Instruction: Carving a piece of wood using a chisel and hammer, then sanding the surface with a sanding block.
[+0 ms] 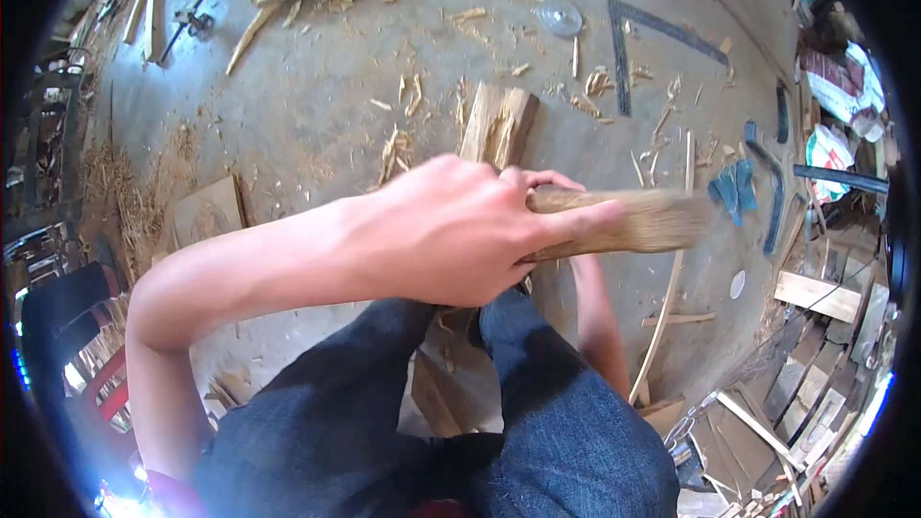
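Observation:
My left hand [470, 216] is closed around a flat piece of wood [628, 225], its forefinger stretched along the top. The wood is light brown and streaked, and its right end is smeared by motion. Behind it, my right hand [554, 179] shows only a few curved fingertips; the rest is hidden by the left hand and the wood, so its grip cannot be made out. Just beyond both hands lies a thick, rough wooden block [499, 125], with a split or groove down its middle. Its near end is covered by my left hand.
Wood chips [413, 96] and shavings litter the concrete floor [317, 86]. A black carpenter's square [624, 58] and a clear plastic disc [559, 16] lie ahead. At right are a blue scrap [734, 190], a long thin strip [672, 288] and stacked offcuts [815, 297].

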Demonstrator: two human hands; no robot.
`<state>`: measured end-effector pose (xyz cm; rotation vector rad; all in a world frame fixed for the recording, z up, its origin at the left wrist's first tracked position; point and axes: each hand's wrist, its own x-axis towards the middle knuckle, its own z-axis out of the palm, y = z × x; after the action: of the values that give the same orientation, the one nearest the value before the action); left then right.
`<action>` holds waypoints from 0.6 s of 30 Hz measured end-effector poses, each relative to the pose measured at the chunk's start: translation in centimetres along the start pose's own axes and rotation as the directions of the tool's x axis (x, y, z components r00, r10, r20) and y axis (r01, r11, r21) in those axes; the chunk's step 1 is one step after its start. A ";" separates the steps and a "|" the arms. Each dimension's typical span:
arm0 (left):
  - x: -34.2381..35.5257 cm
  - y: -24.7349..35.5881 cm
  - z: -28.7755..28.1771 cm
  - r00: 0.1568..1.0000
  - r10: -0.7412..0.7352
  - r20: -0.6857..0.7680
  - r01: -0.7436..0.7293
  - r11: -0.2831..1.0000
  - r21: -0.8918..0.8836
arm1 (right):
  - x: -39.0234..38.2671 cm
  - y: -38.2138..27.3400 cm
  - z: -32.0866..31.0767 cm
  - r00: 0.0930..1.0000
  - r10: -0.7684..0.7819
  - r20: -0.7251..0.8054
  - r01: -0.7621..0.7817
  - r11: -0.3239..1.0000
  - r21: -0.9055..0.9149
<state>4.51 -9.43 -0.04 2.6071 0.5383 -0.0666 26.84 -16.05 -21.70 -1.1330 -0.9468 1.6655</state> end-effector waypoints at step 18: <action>-8.5 0.6 5.6 0.999 -0.016 0.047 0.027 0.972 -0.235 | -0.5 -1.2 5.6 0.957 -0.259 -0.133 0.174 0.875 -0.451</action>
<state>-2.82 -15.56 -3.60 2.3634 0.5247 -0.0637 21.90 -16.75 -18.86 -1.3920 -1.3106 1.1666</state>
